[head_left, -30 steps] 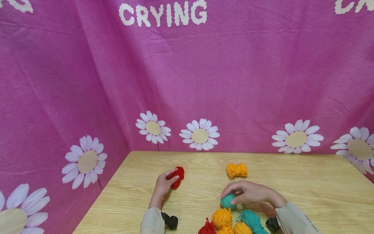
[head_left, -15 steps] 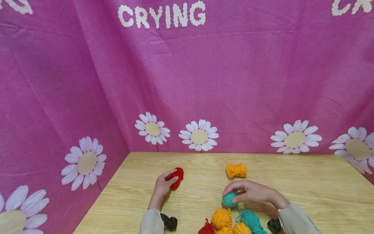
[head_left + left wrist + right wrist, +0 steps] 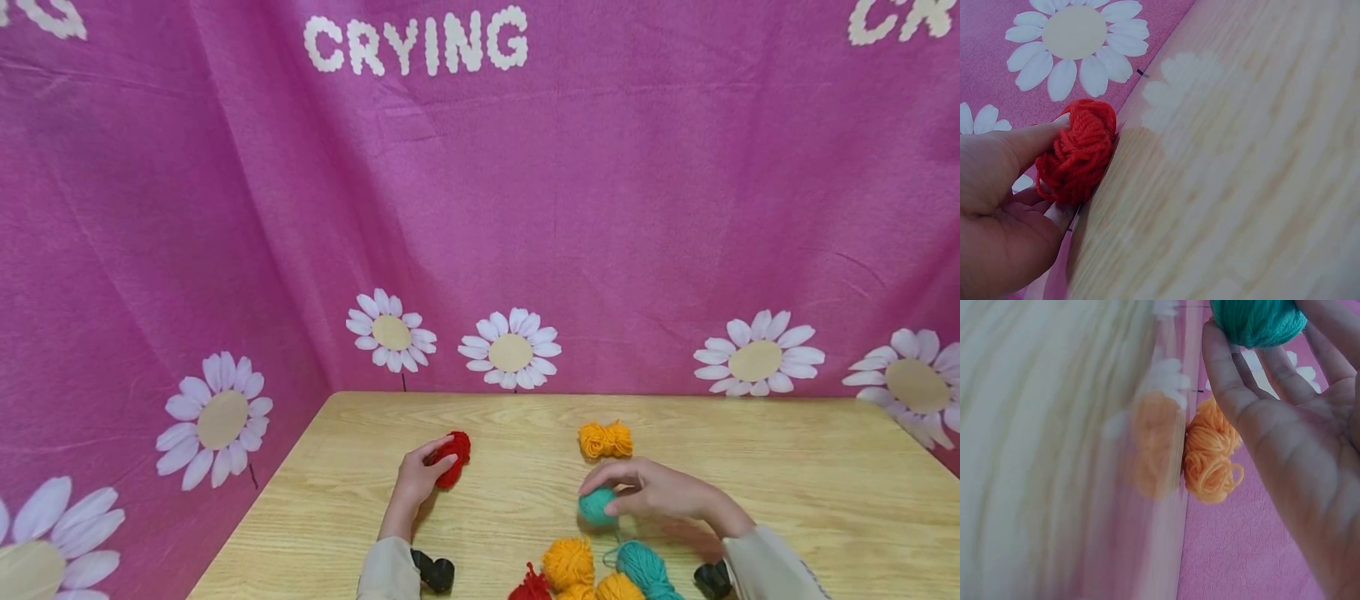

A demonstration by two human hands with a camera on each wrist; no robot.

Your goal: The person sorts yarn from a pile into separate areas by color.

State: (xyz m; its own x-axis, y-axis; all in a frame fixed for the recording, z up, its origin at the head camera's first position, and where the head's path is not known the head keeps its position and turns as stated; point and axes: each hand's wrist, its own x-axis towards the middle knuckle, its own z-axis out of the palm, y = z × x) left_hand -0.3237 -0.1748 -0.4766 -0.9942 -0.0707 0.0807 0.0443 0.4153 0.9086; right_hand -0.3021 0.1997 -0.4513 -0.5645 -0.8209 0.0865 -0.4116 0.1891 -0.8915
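Note:
My left hand point(image 3: 420, 475) grips a small bundle of red yarn point(image 3: 1082, 150) on the table, thumb on one side and fingers on the other. A round ball of teal yarn point(image 3: 597, 507) is held between the thumb and fingers of my right hand point(image 3: 652, 490). In the right wrist view that teal ball shows at the top, at the fingertips. From it a loose strand trails toward a teal skein point(image 3: 647, 570) nearer to me. Beyond the right hand lies an orange-yellow skein point(image 3: 605, 439), tied at its middle.
Two orange-yellow yarn balls point(image 3: 567, 563) and a red one point(image 3: 531, 585) cluster at the near edge of the view. Black wrist devices sit by each sleeve. A pink cloth point(image 3: 600, 208) with daisies stands behind the wooden table point(image 3: 510, 475).
My right hand has shifted a little to the right and away from me, carrying the teal ball farther from the near cluster. The left hand stays on the red yarn.

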